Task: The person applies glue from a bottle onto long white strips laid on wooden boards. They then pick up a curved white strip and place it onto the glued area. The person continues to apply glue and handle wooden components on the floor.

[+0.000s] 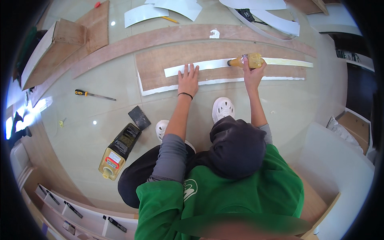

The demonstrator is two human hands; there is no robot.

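A long narrow white strip (pixel 214 64) lies along a brown plywood board (pixel 160 54) on the floor. My left hand (pixel 188 80) rests flat on the strip near its left end, fingers spread, a dark band round the wrist. In my right hand (pixel 254 73) is a clear plastic bottle (pixel 251 60) of yellowish liquid, tilted onto its side. Its dark tip points left and is at the strip; whether it touches cannot be told. Right of the bottle, the strip has a pale yellow sheen. White material edges the board's near side.
A curved plywood piece (pixel 176 35) lies beyond the board, with white sheets (pixel 146 15) and a pencil (pixel 170 19) farther back. At left are a screwdriver-like tool (pixel 96 95), a dark block (pixel 139 117) and a rectangular can (pixel 120 150). A white panel (pixel 336 172) stands at right.
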